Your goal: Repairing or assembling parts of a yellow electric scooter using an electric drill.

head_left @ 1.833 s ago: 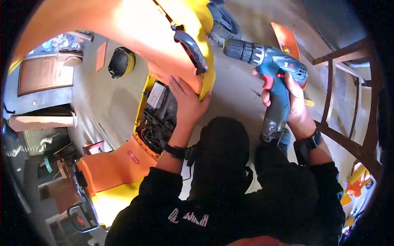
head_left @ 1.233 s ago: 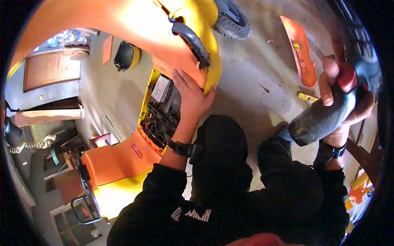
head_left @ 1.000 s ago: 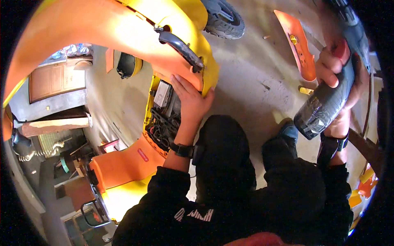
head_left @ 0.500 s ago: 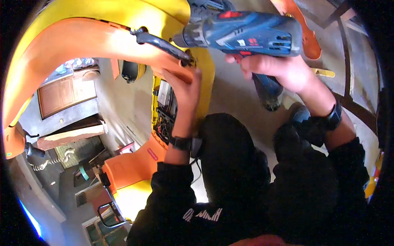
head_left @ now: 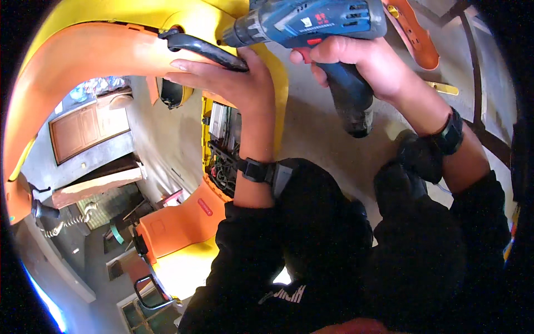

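My right hand grips a blue cordless drill, a finger at its red trigger. The drill's chuck points left, its tip at a dark hole in the yellow panel; whether it touches cannot be told. Against the curved orange panel lies my left hand, its fingers spread, some stretched left along the orange edge and one raised by the near end of a black curved handle. That handle sits on the panels, just left of the drill tip. The left fingertips are partly hidden.
Below the panels, an open yellow-edged compartment shows wiring. An orange seat-like part stands lower left. On the floor at right lie a loose orange panel and a yellow piece. A wooden cabinet door is at far left.
My left hand has shifted up, its fingers now spread along the orange panel beside the handle. The drill and my right hand have moved slightly left and up in view.
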The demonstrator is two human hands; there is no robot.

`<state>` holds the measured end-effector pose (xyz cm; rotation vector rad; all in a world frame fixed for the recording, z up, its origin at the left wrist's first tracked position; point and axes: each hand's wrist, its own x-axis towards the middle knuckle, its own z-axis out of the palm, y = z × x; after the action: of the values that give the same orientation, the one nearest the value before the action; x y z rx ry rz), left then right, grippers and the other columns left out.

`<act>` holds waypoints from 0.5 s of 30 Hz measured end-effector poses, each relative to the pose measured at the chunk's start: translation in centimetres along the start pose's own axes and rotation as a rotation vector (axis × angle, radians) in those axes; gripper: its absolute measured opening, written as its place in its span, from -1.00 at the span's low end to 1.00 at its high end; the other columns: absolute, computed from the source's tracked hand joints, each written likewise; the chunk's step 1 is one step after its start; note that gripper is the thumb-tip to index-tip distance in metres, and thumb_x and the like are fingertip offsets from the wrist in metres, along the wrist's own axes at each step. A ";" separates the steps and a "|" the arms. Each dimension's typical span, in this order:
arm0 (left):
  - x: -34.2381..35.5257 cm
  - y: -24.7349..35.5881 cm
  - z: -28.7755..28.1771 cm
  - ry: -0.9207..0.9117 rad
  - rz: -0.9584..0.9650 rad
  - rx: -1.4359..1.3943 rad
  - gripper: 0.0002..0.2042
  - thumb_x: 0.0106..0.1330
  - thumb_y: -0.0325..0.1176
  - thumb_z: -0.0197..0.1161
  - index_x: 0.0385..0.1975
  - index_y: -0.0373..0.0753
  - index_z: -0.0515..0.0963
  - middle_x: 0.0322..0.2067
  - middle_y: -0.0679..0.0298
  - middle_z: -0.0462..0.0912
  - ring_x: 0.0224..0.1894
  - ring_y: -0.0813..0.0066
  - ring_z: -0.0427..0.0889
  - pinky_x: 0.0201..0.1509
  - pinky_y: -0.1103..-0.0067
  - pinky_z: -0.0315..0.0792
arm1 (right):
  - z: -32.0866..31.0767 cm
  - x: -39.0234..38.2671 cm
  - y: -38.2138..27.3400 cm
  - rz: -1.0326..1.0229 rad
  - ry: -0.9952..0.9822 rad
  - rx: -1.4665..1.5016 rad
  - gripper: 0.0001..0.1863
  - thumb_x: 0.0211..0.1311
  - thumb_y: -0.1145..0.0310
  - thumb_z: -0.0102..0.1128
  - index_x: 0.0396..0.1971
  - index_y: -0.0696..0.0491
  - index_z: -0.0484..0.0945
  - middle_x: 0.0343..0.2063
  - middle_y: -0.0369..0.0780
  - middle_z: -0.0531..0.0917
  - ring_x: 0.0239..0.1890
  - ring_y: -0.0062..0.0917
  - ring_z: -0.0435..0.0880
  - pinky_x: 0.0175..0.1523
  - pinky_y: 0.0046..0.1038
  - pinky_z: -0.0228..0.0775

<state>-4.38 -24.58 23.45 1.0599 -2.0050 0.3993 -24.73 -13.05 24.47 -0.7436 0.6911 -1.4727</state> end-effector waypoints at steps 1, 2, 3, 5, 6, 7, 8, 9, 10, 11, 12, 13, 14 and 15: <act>0.1 -0.1 0.2 0.031 0.005 0.039 0.11 0.22 -0.24 0.34 0.40 -0.43 -0.53 0.39 -0.42 -0.55 0.47 -0.31 -0.52 0.51 0.06 -0.40 | 0.2 0.2 -0.1 0.030 0.017 0.011 -0.67 0.04 0.35 0.36 -0.14 0.07 0.64 -0.41 -0.31 0.69 -0.55 -0.61 0.61 -0.42 -0.53 0.48; 0.1 -0.1 0.4 0.122 0.104 0.096 0.03 0.16 -0.31 0.25 0.45 -0.36 -0.41 0.36 -0.56 -0.39 0.39 -0.62 -0.20 0.41 -0.07 -0.08 | 0.4 0.2 -0.2 -0.021 0.023 0.023 -0.69 0.04 0.35 0.36 -0.17 0.06 0.66 -0.45 -0.31 0.68 -0.55 -0.61 0.62 -0.43 -0.53 0.48; -0.1 -0.2 0.6 0.117 0.106 0.088 0.03 0.16 -0.31 0.25 0.45 -0.36 -0.41 0.36 -0.56 -0.39 0.39 -0.62 -0.20 0.41 -0.07 -0.08 | 0.3 0.1 -0.1 -0.020 0.032 0.024 -0.69 0.04 0.35 0.36 -0.17 0.06 0.66 -0.45 -0.31 0.68 -0.55 -0.61 0.62 -0.43 -0.53 0.48; -0.5 -0.3 0.8 0.098 0.059 0.121 0.03 0.16 -0.33 0.25 0.45 -0.37 -0.42 0.35 -0.57 -0.39 0.38 -0.63 -0.21 0.42 -0.06 -0.09 | 0.0 -0.1 0.1 0.016 0.004 -0.040 -0.66 0.10 0.31 0.24 -0.13 0.14 0.62 -0.30 -0.24 0.69 -0.45 -0.60 0.60 -0.33 -0.52 0.50; -0.5 -0.2 0.7 0.083 0.060 0.148 0.03 0.17 -0.32 0.24 0.45 -0.37 -0.43 0.35 -0.58 -0.40 0.39 -0.63 -0.24 0.43 -0.05 -0.10 | -0.1 -0.1 0.2 0.015 0.012 -0.038 -0.66 0.10 0.31 0.24 -0.13 0.14 0.62 -0.30 -0.24 0.69 -0.45 -0.60 0.60 -0.33 -0.52 0.50; -0.5 -0.1 0.8 0.079 0.063 0.141 0.03 0.17 -0.32 0.24 0.45 -0.37 -0.43 0.35 -0.58 -0.40 0.39 -0.63 -0.24 0.43 -0.05 -0.10 | -0.2 -0.1 0.4 -0.009 0.004 -0.030 -0.67 0.10 0.32 0.24 -0.14 0.14 0.61 -0.31 -0.24 0.69 -0.44 -0.60 0.60 -0.32 -0.52 0.50; -0.5 0.1 1.0 0.078 0.038 0.139 0.03 0.17 -0.32 0.24 0.45 -0.36 -0.43 0.35 -0.58 -0.40 0.39 -0.62 -0.26 0.43 -0.04 -0.12 | -0.2 -0.1 0.5 -0.032 -0.005 -0.022 -0.68 0.10 0.32 0.25 -0.14 0.14 0.61 -0.31 -0.25 0.69 -0.43 -0.60 0.60 -0.32 -0.52 0.50; -0.5 0.1 0.9 0.080 0.015 0.144 0.03 0.17 -0.32 0.24 0.45 -0.36 -0.43 0.35 -0.58 -0.40 0.40 -0.61 -0.29 0.44 -0.04 -0.13 | -0.2 0.0 0.7 -0.034 -0.004 -0.018 -0.68 0.10 0.32 0.25 -0.14 0.14 0.61 -0.31 -0.25 0.69 -0.43 -0.60 0.60 -0.32 -0.52 0.50; -0.6 0.1 0.8 0.076 0.013 0.144 0.01 0.18 -0.33 0.23 0.45 -0.38 -0.43 0.34 -0.59 -0.41 0.40 -0.60 -0.29 0.45 -0.02 -0.13 | -0.1 0.1 0.8 -0.020 -0.019 0.005 -0.68 0.10 0.31 0.26 -0.15 0.14 0.61 -0.32 -0.25 0.68 -0.43 -0.60 0.60 -0.31 -0.52 0.50; -0.5 0.1 0.7 0.074 0.016 0.145 0.01 0.18 -0.33 0.23 0.45 -0.38 -0.43 0.34 -0.59 -0.41 0.40 -0.60 -0.29 0.45 -0.02 -0.13 | -0.1 0.2 0.9 -0.007 -0.033 0.027 -0.68 0.10 0.30 0.27 -0.16 0.13 0.61 -0.32 -0.25 0.68 -0.43 -0.60 0.60 -0.30 -0.52 0.50; -0.6 0.0 0.8 0.078 0.022 0.142 0.00 0.19 -0.33 0.22 0.45 -0.38 -0.42 0.34 -0.59 -0.40 0.41 -0.60 -0.28 0.45 -0.02 -0.12 | 0.0 0.2 0.9 -0.007 -0.026 0.024 -0.68 0.10 0.30 0.27 -0.16 0.13 0.61 -0.32 -0.25 0.68 -0.43 -0.60 0.60 -0.30 -0.52 0.50; -0.6 0.0 0.9 0.081 0.027 0.138 -0.01 0.20 -0.34 0.21 0.45 -0.38 -0.42 0.34 -0.59 -0.40 0.41 -0.59 -0.27 0.44 -0.02 -0.11 | 0.0 0.1 0.9 -0.009 -0.019 0.035 -0.69 0.11 0.30 0.27 -0.17 0.13 0.61 -0.32 -0.26 0.68 -0.42 -0.60 0.60 -0.30 -0.52 0.50; -0.7 -0.1 1.1 0.079 0.026 0.132 -0.01 0.20 -0.34 0.21 0.45 -0.38 -0.42 0.34 -0.59 -0.40 0.41 -0.59 -0.27 0.44 -0.02 -0.11 | 0.1 0.0 0.8 -0.011 -0.012 0.046 -0.70 0.12 0.29 0.28 -0.17 0.12 0.61 -0.32 -0.26 0.68 -0.42 -0.60 0.60 -0.30 -0.53 0.49; -0.6 -0.2 1.0 0.091 0.050 0.141 -0.02 0.22 -0.34 0.21 0.45 -0.38 -0.41 0.34 -0.59 -0.40 0.41 -0.59 -0.26 0.44 -0.02 -0.10 | 0.2 0.0 1.0 -0.011 -0.012 0.049 -0.70 0.12 0.29 0.28 -0.17 0.12 0.61 -0.32 -0.26 0.68 -0.42 -0.60 0.60 -0.30 -0.53 0.49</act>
<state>-4.57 -24.97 22.31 1.0596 -1.9484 0.6121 -24.00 -13.09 23.77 -0.7188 0.6409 -1.4891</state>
